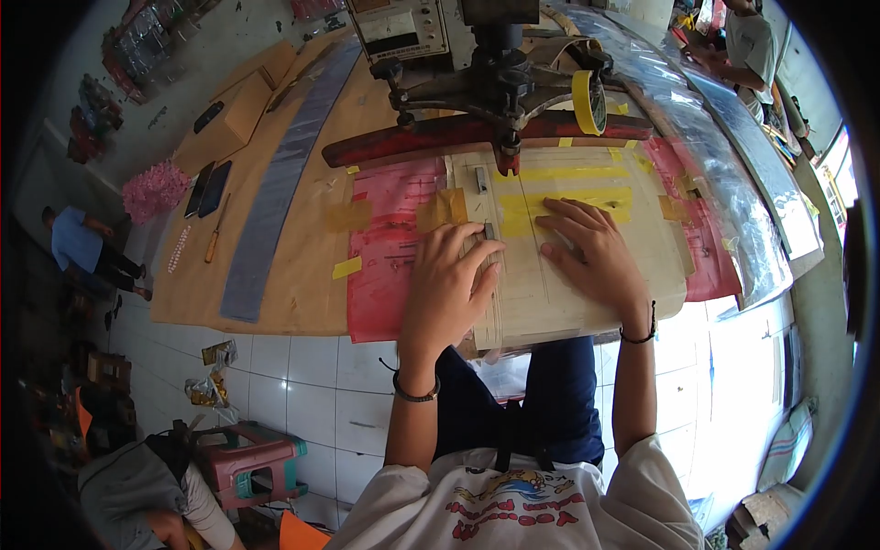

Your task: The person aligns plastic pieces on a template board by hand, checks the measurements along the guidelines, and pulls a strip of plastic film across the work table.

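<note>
My left hand rests on the work sheet with its fingers spread, the fingertips touching or right beside a small dark metal block. A second small block lies a little farther up the sheet. Flat on the board, fingers apart, my right hand has its fingertips at a strip of yellow tape. Under both hands is a beige sheet with drawn lines, flanked by red film on the left and more red film on the right.
A machine head with a long red bar hangs just beyond my hands; a yellow tape roll hangs from it. Leftward lie a grey strip, a screwdriver and a phone. Other people are nearby. A stool stands lower left.
</note>
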`<state>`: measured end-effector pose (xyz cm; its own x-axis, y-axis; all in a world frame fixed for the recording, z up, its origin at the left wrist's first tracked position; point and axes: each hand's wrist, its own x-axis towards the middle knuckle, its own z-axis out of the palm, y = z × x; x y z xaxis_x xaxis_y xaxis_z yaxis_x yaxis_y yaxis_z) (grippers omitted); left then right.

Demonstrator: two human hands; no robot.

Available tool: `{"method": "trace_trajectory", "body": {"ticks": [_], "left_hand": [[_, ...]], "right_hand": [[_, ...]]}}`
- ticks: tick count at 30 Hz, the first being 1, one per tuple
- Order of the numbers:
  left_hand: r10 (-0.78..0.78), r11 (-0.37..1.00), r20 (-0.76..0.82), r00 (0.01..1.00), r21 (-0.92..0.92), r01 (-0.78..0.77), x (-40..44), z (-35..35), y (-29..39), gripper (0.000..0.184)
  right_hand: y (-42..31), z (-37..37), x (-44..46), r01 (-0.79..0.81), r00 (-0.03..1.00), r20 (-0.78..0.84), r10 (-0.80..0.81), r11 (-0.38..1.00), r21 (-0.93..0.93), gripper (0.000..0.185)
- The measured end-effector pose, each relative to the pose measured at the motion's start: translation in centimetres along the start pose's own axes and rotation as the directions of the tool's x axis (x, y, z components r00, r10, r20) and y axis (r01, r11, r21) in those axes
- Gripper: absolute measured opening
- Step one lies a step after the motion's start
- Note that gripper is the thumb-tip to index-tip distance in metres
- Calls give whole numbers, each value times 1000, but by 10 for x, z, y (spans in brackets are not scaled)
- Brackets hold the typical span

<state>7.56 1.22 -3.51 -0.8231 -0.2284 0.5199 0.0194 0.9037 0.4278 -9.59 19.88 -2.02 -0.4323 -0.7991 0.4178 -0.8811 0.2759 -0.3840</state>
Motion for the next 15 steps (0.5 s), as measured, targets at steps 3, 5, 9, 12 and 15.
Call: {"method": "trace_trajectory", "body": {"ticks": [3,5,9,12,15], "left_hand": [[-2,1000,4,1000,-1,2,-1,0,0,25],[-2,1000,7,1000,-3,2,-1,0,1,26],[-5,1000,12,1000,-4,5,-1,-1,2,26],[3,1000,16,1000,-2,-3,-1,-1,0,27],[3,1000,8,1000,-12,-3,0,-1,-1,29]], "right_hand": [[1,-2,0,16,999,47,-15,1000,-17,42],[1,-5,3,4,994,106,-7,1000,23,46],[-7,-7,21,-18,975,221,-6,994,107,56],[-8,11,27,63,968,248,-49,997,-49,61],[-9,17,26,98,968,243,-58,983,-156,64]]}}
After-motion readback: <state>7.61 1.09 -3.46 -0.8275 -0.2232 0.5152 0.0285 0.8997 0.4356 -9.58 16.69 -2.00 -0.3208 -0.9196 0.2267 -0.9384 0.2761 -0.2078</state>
